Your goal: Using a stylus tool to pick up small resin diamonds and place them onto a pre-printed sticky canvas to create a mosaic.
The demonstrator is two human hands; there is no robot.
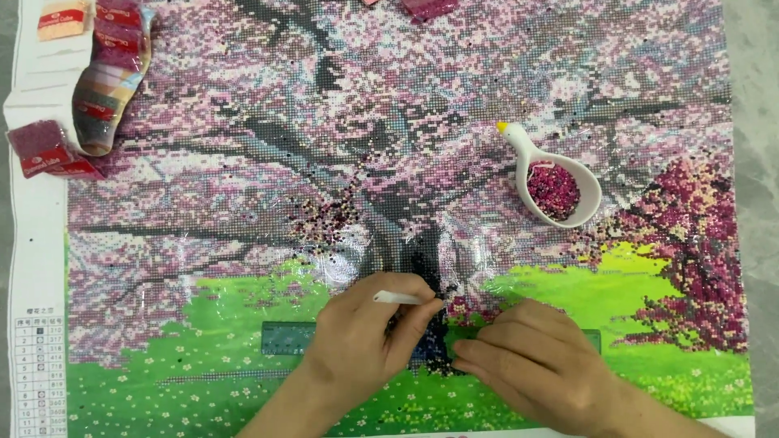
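A large diamond-painting canvas (243, 162) of a pink blossom tree over green grass fills the view. My left hand (365, 337) is closed around a white applicator pen (398, 298), its tip pointing right toward the dark trunk base. My right hand (527, 357) lies flat beside it, fingertips pressing on a blue-green transparent ruler (284, 337) that runs across the canvas under both hands. The two hands almost touch near a patch of dark beads (434, 361) at the foot of the trunk.
A white scoop-shaped tray (588, 182) with dark pink beads sits on the canvas at the right. Small bags of red beads (45, 150) and a curled backing strip (105, 97) lie at the top left. A colour legend (36, 373) is printed on the left margin.
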